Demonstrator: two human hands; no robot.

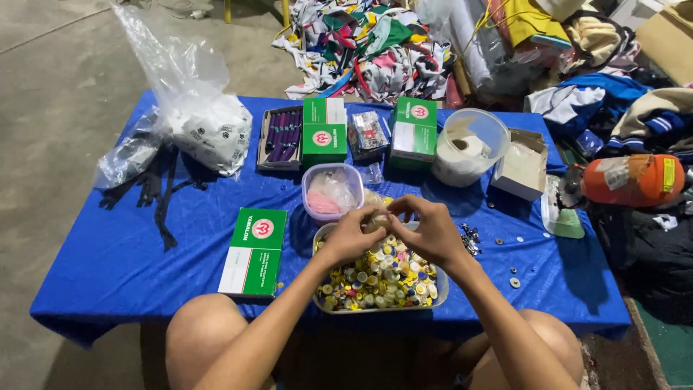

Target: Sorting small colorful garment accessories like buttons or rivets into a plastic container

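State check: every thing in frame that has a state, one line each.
left hand: pinching a small piece together with the right, over the tray
right hand: fingertips meet the left
tray of small yellow and white pieces: open, full
round clear tub: no lid, roll inside
small lilac-rimmed container: no lid, pink contents
white carton: open
green box by left forearm: closed, flat

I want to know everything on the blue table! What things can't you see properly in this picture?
- Head view: whatever the left hand and right hand pinch together is hidden by the fingers.
- The small round pieces in the tray are too small to identify.
- The dark bits beside the right hand are too tiny to name.
- The white bag's contents are blurred by plastic.
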